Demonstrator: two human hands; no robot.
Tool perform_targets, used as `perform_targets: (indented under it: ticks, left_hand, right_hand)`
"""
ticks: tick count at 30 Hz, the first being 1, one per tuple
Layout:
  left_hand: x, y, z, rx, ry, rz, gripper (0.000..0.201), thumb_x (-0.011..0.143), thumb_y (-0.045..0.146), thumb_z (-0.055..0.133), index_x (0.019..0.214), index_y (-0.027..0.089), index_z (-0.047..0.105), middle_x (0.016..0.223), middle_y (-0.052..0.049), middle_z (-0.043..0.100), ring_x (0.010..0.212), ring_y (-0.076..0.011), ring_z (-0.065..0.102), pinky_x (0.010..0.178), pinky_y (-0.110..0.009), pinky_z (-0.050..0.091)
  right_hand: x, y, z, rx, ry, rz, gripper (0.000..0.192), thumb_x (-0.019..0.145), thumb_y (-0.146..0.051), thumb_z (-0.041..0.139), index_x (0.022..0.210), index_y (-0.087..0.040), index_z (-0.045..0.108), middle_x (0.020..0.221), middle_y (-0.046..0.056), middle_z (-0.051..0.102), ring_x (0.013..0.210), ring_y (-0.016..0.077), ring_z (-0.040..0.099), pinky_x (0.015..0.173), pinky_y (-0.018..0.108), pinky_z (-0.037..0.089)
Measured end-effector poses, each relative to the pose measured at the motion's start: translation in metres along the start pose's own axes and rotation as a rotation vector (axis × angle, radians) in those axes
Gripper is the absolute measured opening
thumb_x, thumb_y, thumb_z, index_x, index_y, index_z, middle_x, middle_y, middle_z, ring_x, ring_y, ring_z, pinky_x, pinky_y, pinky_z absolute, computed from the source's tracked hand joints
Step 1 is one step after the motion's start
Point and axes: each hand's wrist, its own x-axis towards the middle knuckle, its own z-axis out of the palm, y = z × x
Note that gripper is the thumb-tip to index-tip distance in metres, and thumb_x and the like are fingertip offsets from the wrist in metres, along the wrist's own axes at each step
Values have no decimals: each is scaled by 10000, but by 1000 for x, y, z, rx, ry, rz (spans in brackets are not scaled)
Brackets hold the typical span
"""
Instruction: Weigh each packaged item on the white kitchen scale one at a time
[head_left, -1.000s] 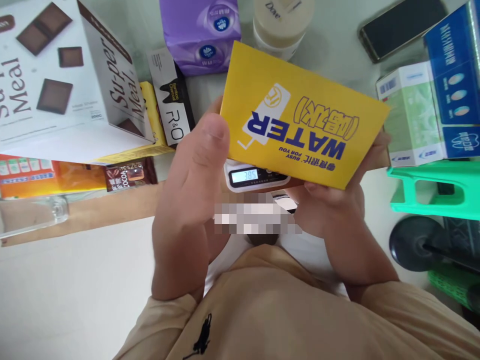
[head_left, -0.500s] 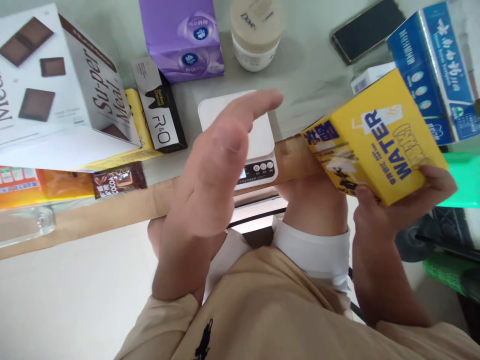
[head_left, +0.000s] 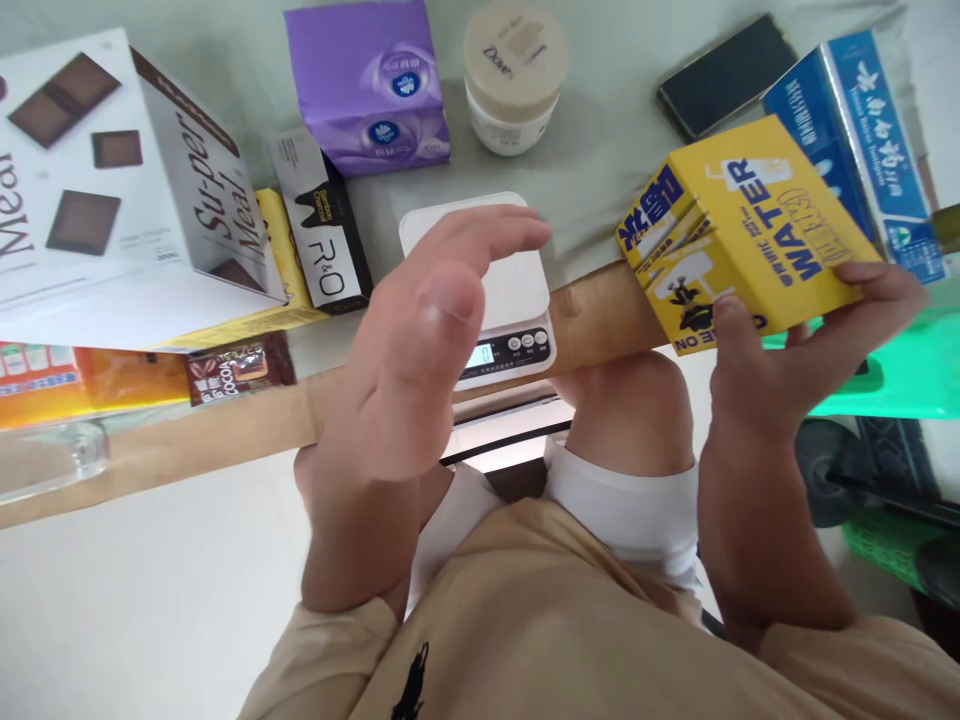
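My right hand (head_left: 780, 370) grips a yellow box (head_left: 742, 230) printed with "WATER" in blue, held tilted at the right above the table edge. My left hand (head_left: 420, 340) hovers with spread fingers just over a small white kitchen scale (head_left: 510, 290), and it holds nothing. The scale's platform is bare and its lit display (head_left: 480, 354) shows a single digit. My beige sleeves and white shirt fill the bottom of the view.
A purple tissue pack (head_left: 367, 85) and a Dove jar (head_left: 514, 75) stand behind the scale. At left lie a large Su-per Meal box (head_left: 112, 190), a black R&O box (head_left: 322, 230) and a cocoa packet (head_left: 240, 370). A phone (head_left: 724, 75), blue box (head_left: 862, 140) and green stool (head_left: 900, 370) sit right.
The yellow box left the scale and went to the right in my right hand alone. My left hand let go of it and now hovers over the scale, whose reading dropped.
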Motion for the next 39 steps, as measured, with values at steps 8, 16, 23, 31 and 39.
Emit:
perform_targets:
  ticks: [8,16,23,31,39]
  left_hand:
    - [-5,7,-3,-6,47,-16,685,1028,794,334,1246,371,827,1456,13,734,1481,-344,612,1364,-456,431]
    - [-1,6,-3,-26,88,-41,661,988,821,431,1171,345,852,1378,-39,765,1424,-372,647,1337,-481,458]
    - [4,4,-9,-8,113,-105,587,871,835,666,1087,326,864,1231,-57,786,1365,-372,694,1321,-536,494]
    - [2,1,-5,68,110,-18,732,973,878,348,1170,390,856,1322,-18,797,1349,-351,700,1261,-543,535]
    - [5,-7,-8,75,107,9,781,970,890,300,1179,384,858,1279,-34,818,1292,-352,736,1200,-562,582]
  right_hand:
    - [9,0,-17,81,1,-349,380,648,-305,779,978,-311,591,1207,9,552,1289,241,573,1376,599,402]
    - [28,6,16,75,-109,-398,345,829,-344,783,1087,-330,554,1281,-2,468,1375,230,528,1043,464,618]
    - [51,65,29,-56,-10,-655,680,685,-506,812,1195,-218,466,1186,73,401,1182,224,461,1028,546,563]
    - [51,88,11,-293,32,-688,672,587,-326,805,1102,-235,383,1130,65,433,1148,246,450,1154,644,406]
    - [53,104,-3,-290,47,-783,792,486,-354,835,1122,-252,375,1113,55,385,1090,236,424,1075,593,440]
